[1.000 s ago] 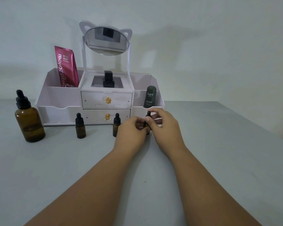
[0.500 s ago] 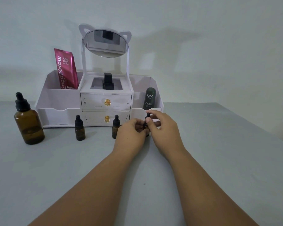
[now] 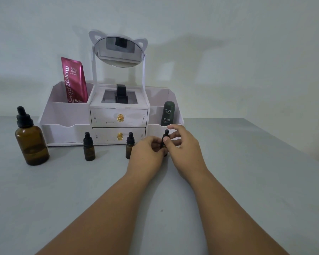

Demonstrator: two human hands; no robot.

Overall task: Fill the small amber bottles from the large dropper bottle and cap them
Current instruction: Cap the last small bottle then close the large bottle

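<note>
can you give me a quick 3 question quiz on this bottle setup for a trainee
1. Multiple choice: the large dropper bottle stands where? A) inside a drawer B) on the table, left of the organizer C) in the right hand
2. True or false: the two small bottles not being handled, the left one and the middle one, have their dropper caps on.
3. Short answer: what do both hands hold?

Key
1. B
2. True
3. The third small amber bottle: the left hand grips its body while the right hand has its fingers at the black dropper cap.
</note>
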